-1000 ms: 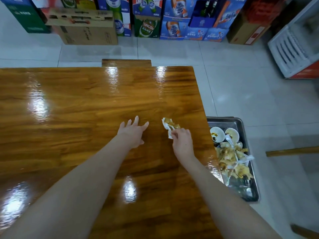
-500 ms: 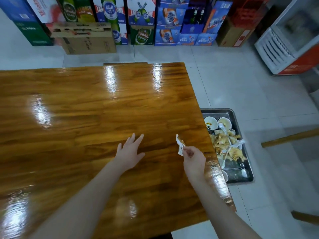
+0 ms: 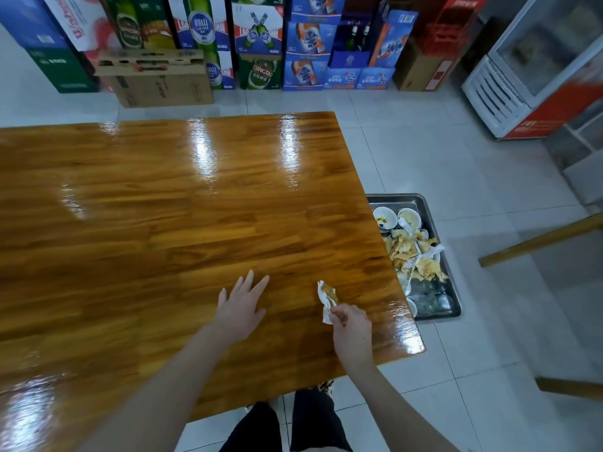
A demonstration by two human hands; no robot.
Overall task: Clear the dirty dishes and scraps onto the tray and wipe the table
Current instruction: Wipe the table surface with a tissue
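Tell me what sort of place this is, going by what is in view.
Probably a small eatery or diner: beer cartons stacked at the back, a glass-door cooler, and a metal tray of dirty bowls and scraps beside the wooden table.

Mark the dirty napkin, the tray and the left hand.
dirty napkin (image 3: 326,296): head view, stained middle of the paper.
tray (image 3: 396,200): head view, bare far wall.
left hand (image 3: 241,308): head view, back of the hand.
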